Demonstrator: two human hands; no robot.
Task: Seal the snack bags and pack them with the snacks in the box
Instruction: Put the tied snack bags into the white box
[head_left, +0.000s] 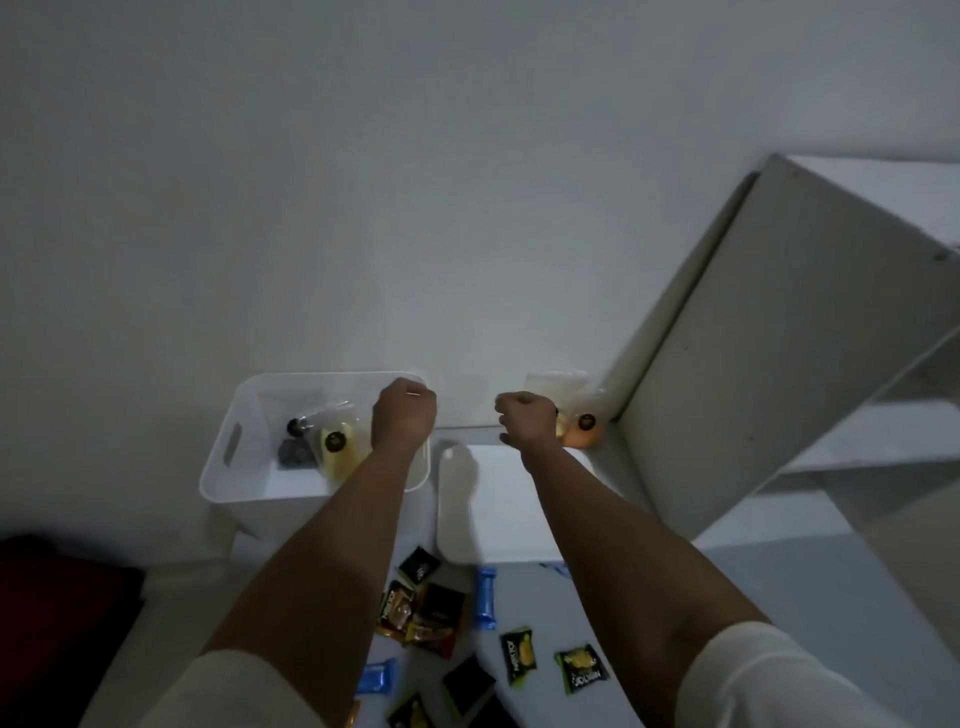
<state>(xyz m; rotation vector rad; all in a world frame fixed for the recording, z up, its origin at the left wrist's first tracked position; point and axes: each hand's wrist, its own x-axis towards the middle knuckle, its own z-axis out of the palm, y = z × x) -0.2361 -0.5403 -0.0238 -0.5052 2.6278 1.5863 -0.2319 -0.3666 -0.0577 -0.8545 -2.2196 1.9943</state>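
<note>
- Dim white wall backs a pale surface; a white plastic box with handle slots sits at the left, two clear snack bags inside.
- Left hand hovers curled over its far rim; whether it holds anything cannot be told.
- Right hand, fisted, reaches a clear orange-filled snack bag wedged against the white shelf unit: a cramped corner where a hasty pull could spill it.
- Loose wrapped snacks lie near, with open room.

Matt white plastic box, glossy foil snacks (crinkled), clear filmy snack bags
</note>
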